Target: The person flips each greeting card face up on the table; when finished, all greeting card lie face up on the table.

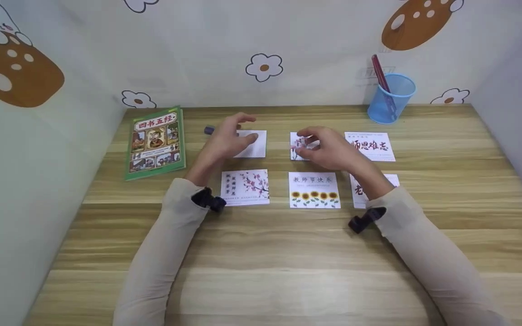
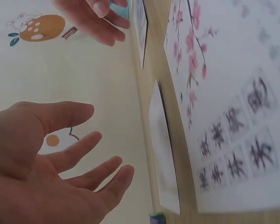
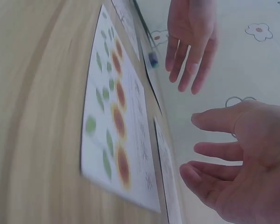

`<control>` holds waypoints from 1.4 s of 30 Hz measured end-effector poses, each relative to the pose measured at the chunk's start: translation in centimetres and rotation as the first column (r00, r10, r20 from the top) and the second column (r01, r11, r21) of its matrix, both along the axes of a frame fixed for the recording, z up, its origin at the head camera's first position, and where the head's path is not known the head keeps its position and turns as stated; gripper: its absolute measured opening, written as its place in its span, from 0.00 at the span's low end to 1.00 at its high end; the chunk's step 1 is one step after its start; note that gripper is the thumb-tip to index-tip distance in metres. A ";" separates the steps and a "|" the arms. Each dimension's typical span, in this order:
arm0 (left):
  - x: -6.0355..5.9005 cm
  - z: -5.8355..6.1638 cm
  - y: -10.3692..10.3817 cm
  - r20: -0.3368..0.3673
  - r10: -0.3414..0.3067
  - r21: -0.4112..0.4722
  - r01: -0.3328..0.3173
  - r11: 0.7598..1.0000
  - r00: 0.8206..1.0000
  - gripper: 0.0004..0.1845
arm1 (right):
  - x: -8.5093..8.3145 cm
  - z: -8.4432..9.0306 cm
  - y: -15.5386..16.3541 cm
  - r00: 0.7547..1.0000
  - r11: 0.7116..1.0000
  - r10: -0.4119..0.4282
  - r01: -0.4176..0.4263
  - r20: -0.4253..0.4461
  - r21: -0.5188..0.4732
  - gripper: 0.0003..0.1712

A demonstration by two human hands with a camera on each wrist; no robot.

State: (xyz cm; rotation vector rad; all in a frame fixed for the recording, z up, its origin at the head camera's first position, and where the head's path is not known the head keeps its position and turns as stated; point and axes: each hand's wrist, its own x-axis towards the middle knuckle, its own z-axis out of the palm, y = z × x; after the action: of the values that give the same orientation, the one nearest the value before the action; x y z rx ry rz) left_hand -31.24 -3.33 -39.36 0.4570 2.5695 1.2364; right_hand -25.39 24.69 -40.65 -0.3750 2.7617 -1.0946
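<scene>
My left hand [image 1: 231, 139] hovers over a mostly white card [image 1: 258, 147] in the back row, its fingers relaxed and holding nothing. My right hand [image 1: 329, 146] is over a back-row card with pink blossoms [image 1: 295, 151], partly covering it; the fingers are loosely bent around nothing. Below the left hand lies a blossom-branch card [image 1: 245, 186] with dark characters, large in the left wrist view. A sunflower card [image 1: 314, 190] lies in the front row, clear in the right wrist view. At right are two red-lettered cards, one behind [image 1: 376, 147], one in front [image 1: 358, 194] half hidden by the forearm.
A green-edged picture book [image 1: 156, 144] lies at the back left. Behind the left hand a small dark cylinder end [image 1: 209, 130] shows. A blue mesh pen cup [image 1: 390, 102] with reddish pencils [image 1: 380, 74] stands at the back right, near the patterned wall [image 1: 315, 59].
</scene>
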 end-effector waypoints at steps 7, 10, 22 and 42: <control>0.0 -0.3 -2.8 0.041 0.053 -0.049 -0.051 0.998 0.998 0.28 | -0.5 -0.4 -2.9 0.997 0.997 0.045 -0.041 0.062 -0.058 0.33; -0.2 -0.4 -3.4 0.054 0.055 -0.062 -0.052 0.997 0.997 0.29 | -0.6 -0.6 -3.7 0.996 0.997 0.061 -0.059 0.065 -0.043 0.33; -0.3 -0.4 -4.9 0.100 0.082 -0.126 -0.069 0.990 0.992 0.29 | -0.8 -0.9 -6.8 0.989 0.991 0.132 -0.131 0.061 -0.012 0.31; -0.2 -0.4 -5.0 0.080 0.171 0.059 -0.176 0.983 0.982 0.25 | -0.5 -1.4 -8.0 0.986 0.985 0.167 -0.167 0.011 0.047 0.34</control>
State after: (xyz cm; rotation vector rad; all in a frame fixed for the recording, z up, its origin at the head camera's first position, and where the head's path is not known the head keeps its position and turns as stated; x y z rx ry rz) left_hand -31.42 -8.29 -39.80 0.1979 2.5559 1.3717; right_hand -25.89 16.74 -42.00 -0.5831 2.6870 -0.9863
